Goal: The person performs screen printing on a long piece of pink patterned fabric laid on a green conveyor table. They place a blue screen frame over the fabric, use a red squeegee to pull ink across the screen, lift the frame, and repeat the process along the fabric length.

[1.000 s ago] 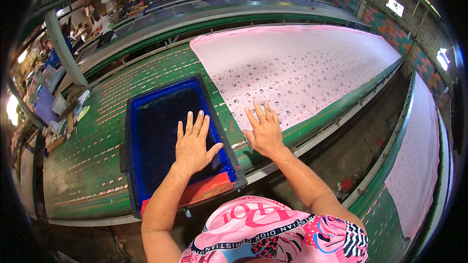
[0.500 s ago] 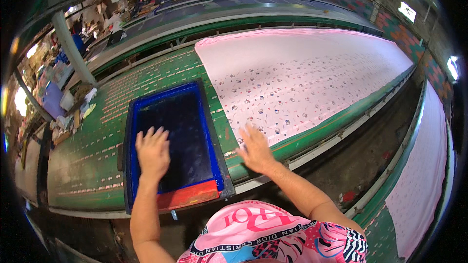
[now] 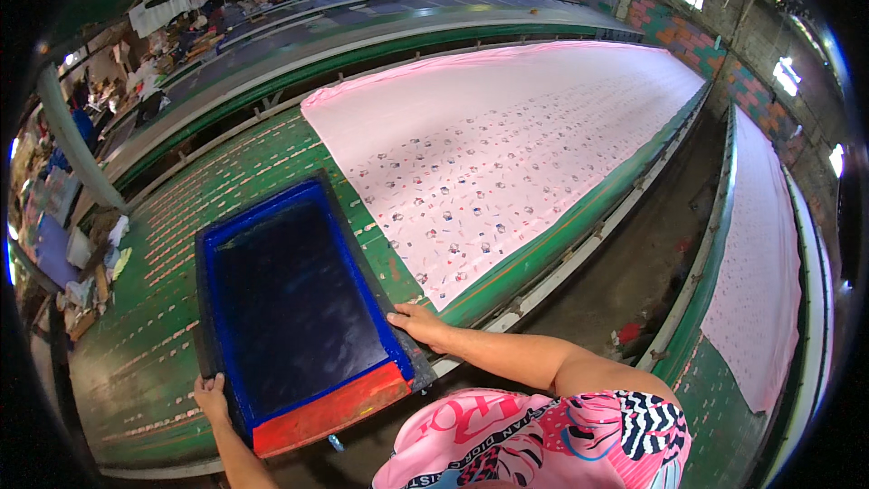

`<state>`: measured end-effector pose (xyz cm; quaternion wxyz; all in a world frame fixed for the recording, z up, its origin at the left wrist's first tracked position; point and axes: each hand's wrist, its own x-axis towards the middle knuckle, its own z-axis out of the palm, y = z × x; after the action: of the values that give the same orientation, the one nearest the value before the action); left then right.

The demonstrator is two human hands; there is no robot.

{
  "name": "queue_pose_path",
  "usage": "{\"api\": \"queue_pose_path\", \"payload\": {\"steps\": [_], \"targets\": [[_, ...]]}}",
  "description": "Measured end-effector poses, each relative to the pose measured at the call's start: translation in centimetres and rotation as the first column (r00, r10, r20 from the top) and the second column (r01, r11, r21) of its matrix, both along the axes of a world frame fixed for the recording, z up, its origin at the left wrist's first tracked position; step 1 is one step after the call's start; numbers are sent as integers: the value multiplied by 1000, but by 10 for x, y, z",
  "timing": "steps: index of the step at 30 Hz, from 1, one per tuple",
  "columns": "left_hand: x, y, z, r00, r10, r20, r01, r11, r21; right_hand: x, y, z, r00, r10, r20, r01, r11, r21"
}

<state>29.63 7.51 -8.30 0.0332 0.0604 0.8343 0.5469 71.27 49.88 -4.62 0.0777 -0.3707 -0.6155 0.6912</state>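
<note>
A screen-printing frame point(image 3: 290, 308) with a dark mesh, blue inner borders and a red strip along its near end lies over the green printing table. My left hand point(image 3: 210, 394) has its fingers closed on the frame's left edge, near the lower corner. On the opposite side my right hand point(image 3: 418, 324) grips the right edge, its thumb on top and the other fingers partly hidden. Whether the frame rests on the table or is slightly raised I cannot tell. Just right of it, pink fabric point(image 3: 480, 154) printed with small scattered motifs is spread along the table.
The green printing table point(image 3: 172, 326) carries rows of pale marks. A dark aisle point(image 3: 625, 272) separates it from a second table with pink fabric point(image 3: 751, 272) at the right. A grey post point(image 3: 77, 145) and piled items point(image 3: 63, 244) stand at the left. Another long table point(image 3: 389, 14) runs behind.
Both hands, previously spread above the frame and beside it, have come down and closed on its two side edges. The view has turned, so the frame now appears tilted and lower left.
</note>
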Motion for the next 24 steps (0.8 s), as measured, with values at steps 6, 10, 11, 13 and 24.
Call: {"api": "queue_pose_path", "payload": {"steps": [6, 10, 11, 13, 24], "targets": [[-18, 12, 18, 993, -92, 73, 94, 995, -14, -4, -13, 13, 969, -140, -206, 49, 918, -393], [-20, 25, 27, 999, -54, -4, 54, 997, 57, -9, -22, 23, 900, -348, -263, 213, 876, -432], [-23, 40, 35, 998, -68, 15, 67, 997, 45, -4, -12, 10, 869, -376, -322, 207, 867, -454], [-16, 55, 56, 996, -60, 60, 59, 998, 10, 6, 10, 17, 877, -356, -321, 221, 894, -389], [132, 310, 128, 990, -120, -71, 132, 973, 188, 134, 279, 53, 820, -307, -483, 245, 951, -188]]}}
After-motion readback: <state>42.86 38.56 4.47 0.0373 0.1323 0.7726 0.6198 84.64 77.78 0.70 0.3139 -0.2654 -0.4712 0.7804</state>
